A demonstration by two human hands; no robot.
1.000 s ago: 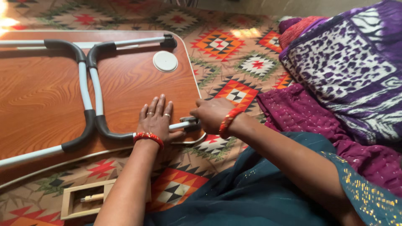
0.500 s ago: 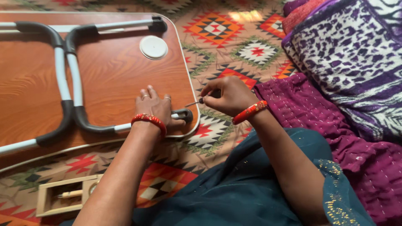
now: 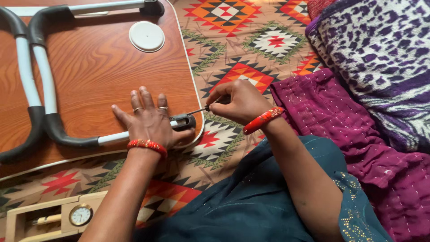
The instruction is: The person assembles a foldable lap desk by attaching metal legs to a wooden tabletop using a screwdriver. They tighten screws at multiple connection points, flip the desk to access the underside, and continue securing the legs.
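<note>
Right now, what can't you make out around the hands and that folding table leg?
Head view only:
- Screw under the screwdriver tip: too small, tucked into the black hinge bracket.
- Screwdriver handle: wrapped inside the right hand.
- Leg tube under the left hand: covered by the palm.
- Tabletop: cut off by the top and left edges.
- Wooden box with a clock: cut by the bottom edge.

Patterned geometric rug covered the floor. White round disc sat left of the rug's orange diamond. Magenta stitched cloth lay on the rug's right side, purple spotted fabric above it. Wooden desk clock stand rested at the rug's lower left.
</note>
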